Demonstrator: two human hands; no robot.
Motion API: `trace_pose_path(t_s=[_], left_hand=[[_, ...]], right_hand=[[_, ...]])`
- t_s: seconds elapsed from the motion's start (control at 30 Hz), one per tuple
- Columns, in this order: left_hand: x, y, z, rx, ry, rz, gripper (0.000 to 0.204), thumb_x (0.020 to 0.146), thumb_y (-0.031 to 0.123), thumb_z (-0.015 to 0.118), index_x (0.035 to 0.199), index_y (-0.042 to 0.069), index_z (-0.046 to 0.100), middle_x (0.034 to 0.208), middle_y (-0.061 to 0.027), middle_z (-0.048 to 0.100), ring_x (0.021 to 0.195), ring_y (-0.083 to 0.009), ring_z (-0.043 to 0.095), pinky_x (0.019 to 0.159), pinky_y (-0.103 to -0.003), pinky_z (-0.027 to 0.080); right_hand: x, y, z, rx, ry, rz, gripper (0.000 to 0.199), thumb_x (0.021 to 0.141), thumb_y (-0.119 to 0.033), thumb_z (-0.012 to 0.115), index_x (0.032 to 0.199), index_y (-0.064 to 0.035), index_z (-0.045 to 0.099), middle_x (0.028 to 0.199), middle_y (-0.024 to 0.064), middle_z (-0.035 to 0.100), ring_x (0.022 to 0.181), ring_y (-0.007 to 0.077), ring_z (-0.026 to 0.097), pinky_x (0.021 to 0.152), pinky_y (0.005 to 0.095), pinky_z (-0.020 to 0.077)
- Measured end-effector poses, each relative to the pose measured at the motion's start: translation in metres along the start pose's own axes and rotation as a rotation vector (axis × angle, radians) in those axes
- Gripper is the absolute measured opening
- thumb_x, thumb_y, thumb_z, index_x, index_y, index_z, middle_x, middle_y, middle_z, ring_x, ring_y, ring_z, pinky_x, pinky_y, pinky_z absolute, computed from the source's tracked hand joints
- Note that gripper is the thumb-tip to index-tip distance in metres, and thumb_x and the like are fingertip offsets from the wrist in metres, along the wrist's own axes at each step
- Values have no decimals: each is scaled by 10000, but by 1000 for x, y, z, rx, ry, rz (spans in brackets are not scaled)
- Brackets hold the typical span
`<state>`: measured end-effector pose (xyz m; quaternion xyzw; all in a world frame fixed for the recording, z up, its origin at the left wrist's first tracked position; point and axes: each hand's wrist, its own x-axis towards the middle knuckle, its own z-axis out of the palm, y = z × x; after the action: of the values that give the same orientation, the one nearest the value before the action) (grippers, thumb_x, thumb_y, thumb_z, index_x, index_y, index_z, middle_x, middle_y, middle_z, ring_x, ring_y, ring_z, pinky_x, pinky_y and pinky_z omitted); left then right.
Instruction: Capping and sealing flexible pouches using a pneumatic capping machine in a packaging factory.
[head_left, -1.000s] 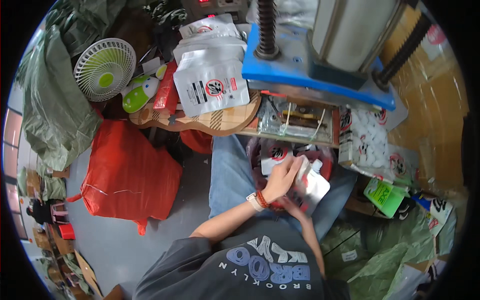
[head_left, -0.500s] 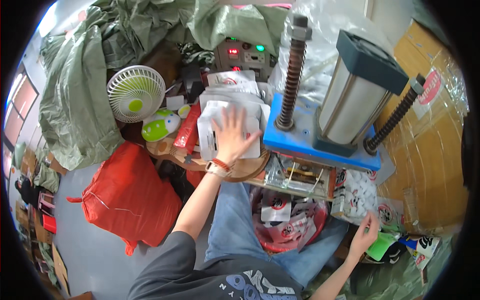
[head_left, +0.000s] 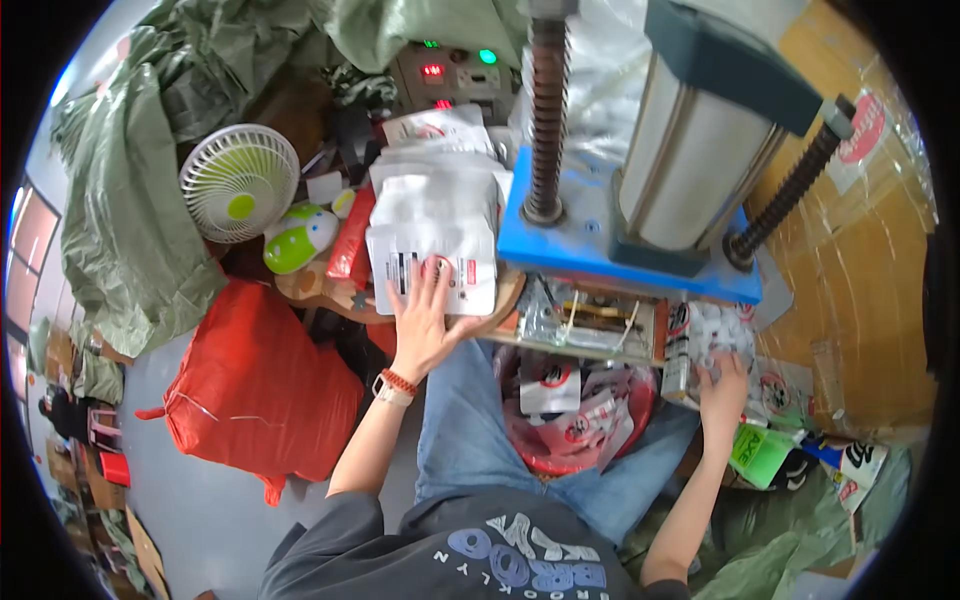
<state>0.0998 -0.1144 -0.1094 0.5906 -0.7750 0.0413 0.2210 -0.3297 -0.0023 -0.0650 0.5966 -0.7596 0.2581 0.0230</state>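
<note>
My left hand (head_left: 428, 325) lies open, fingers apart, on the near end of a stack of silver-white flat pouches (head_left: 430, 215). The top pouch has a dark printed block and a red mark. On the right, my right hand (head_left: 725, 385) reaches into an open box (head_left: 678, 355) filled with small white pieces (head_left: 718, 328). Its fingers look apart, with the tips partly hidden among the pieces, and I see nothing held. Between my knees a red basin (head_left: 535, 465) holds several printed pouches (head_left: 550, 385).
A press with a blue plate (head_left: 585, 250), metal cylinder and spring rods stands right of the stack. A white-green fan (head_left: 240, 185), a red packet (head_left: 350, 245) and a control box (head_left: 455, 75) are around it. A red sack (head_left: 265, 390) sits left; cardboard (head_left: 850, 330) stands right.
My left hand has slid toward me down the pouch stack. My right hand has moved forward into the white pieces. The view has shifted slightly.
</note>
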Motion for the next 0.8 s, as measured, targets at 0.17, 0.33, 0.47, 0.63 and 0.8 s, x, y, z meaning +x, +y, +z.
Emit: trace_pose_path(t_s=[0.17,0.33,0.47,0.63,0.8], left_hand=[[-45,18,-14,-160,42,124,450,761,-45,608,1193,78,631,1254,-135,623,1188,-319,578,962,-373,485],[-49,69,-65,-543,127,95,305,705,-42,692,994,56,711,995,-98,723,991,-279,692,795,-328,559],[-57,103,-86,-436,129,270,341,665,-9,700,996,68,723,995,-78,726,968,-282,700,782,-328,580],[-57,122,-117,-708,-120,506,317,708,50,698,1025,52,715,1001,-63,722,946,-263,705,764,-317,585],[-53,136,-52,-952,-530,138,212,909,186,671,960,-12,725,758,-90,718,639,-159,670,577,-275,484]], right_hand=[[-17,-44,-24,186,363,-14,271,810,-15,677,1076,-10,621,1088,173,613,1031,354,562,914,394,440],[-68,-127,-61,677,294,-481,326,774,122,627,1083,18,620,1043,147,637,961,303,618,843,395,505],[-59,-143,-34,627,11,-657,284,726,80,677,998,1,689,1014,118,667,890,299,651,793,408,529],[-68,-139,-80,794,-94,-720,187,687,-31,721,870,-67,733,957,65,698,858,241,666,776,369,537],[-48,-110,-38,743,-318,-374,355,741,-30,731,1084,-2,648,1063,141,654,974,330,616,876,396,491]])
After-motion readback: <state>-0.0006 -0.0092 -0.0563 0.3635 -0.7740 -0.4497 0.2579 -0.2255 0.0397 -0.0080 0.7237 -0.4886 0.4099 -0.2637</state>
